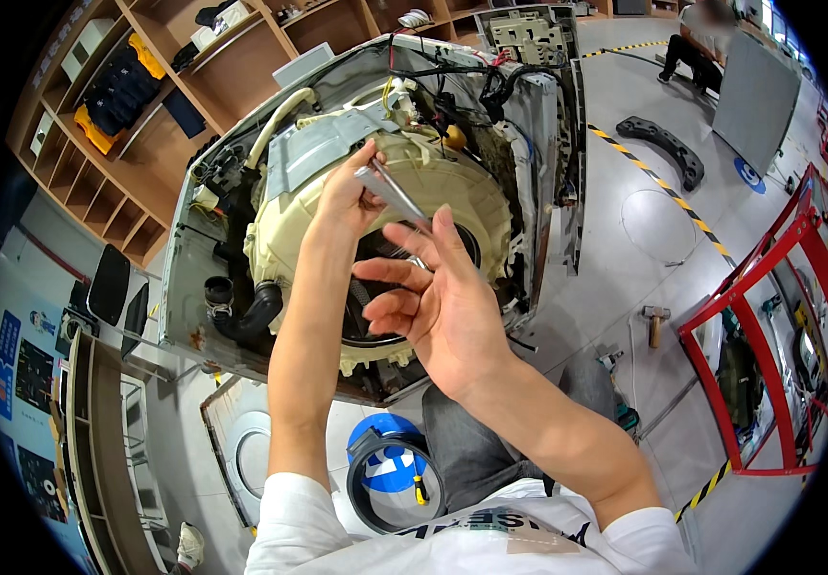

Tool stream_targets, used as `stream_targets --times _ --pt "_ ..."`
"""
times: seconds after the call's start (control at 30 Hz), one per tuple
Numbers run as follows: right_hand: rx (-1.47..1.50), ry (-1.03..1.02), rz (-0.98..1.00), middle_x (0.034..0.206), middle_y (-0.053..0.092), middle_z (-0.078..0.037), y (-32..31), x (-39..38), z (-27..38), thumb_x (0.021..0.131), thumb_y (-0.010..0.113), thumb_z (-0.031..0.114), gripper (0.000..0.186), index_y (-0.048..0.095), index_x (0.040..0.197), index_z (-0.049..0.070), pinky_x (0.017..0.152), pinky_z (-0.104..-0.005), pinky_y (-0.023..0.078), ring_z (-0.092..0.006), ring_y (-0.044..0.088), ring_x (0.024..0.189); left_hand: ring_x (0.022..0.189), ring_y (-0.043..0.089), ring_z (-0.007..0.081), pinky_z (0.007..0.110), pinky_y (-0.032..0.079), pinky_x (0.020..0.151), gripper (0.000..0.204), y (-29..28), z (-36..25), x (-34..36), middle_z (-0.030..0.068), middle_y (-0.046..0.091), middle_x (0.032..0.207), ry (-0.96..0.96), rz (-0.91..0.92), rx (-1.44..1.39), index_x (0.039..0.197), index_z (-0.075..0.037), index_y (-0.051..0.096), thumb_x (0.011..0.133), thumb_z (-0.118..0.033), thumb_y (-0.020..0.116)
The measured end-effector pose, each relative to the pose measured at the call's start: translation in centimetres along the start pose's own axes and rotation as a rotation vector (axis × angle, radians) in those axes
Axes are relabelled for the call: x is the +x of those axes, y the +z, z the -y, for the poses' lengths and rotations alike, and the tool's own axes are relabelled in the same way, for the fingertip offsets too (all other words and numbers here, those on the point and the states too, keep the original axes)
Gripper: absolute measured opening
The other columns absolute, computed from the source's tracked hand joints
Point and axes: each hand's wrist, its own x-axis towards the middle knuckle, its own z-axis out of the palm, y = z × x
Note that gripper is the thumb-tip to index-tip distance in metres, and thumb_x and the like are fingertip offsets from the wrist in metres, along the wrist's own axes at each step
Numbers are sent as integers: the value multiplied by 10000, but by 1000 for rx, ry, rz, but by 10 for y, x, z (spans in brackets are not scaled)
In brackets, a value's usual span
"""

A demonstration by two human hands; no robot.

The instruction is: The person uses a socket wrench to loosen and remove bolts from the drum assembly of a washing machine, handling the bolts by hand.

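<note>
My left hand [350,192] grips a silver metal bar-like tool [389,193], angled down toward my right hand [433,307]. My right hand is palm-up with fingers spread and curled, its thumb at the tool's lower end; contact is unclear. Both are over an opened washing machine [184,297] with a cream plastic tub [481,192], a grey metal plate [299,153] on it, loose wiring and a black corrugated hose [253,321]. My hands partly cover the tub's dark central opening.
Wooden shelves [222,43] stand behind. At right are a red framed rack [740,316], a hammer [655,326], a curved dark block [663,144], striped floor tape and a seated person [692,57]. Below lie a black ring [364,479] and a yellow-handled screwdriver [420,489].
</note>
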Motion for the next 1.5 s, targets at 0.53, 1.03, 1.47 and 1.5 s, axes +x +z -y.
stream_targets --times 0.53,1.03,1.47,1.5 --pt "-2210 -1027 -66 979 590 -155 18 -8 47 760 538 46 277 626 1022 47 757 -402 462 -284 586 897 408 309 52 186 251 370 271 8 -6 -11 -53 376 514 -20 -32 56 753 -86 504 910 -305 523" --pt "-267 -109 -15 928 634 -146 -14 5 16 905 453 460 524 506 1156 2 681 -280 496 -176 612 708 421 316 75 207 284 374 298 14 2 -4 -30 361 543 -53 -26 -8 787 -85 474 954 -318 390" --pt "-2274 -473 233 959 619 -100 -19 20 95 946 414 160 333 493 1252 53 807 -270 441 -168 581 894 393 474 223 334 419 339 313 28 50 85 131 472 541 311 72 -288 802 29 427 928 -256 454" --pt "-2447 -620 225 951 614 -109 -26 21 102 948 404 155 337 489 1263 73 838 -288 437 -193 580 913 397 487 244 359 424 337 262 32 59 93 150 480 544 318 46 -298 845 14 396 924 -229 453"
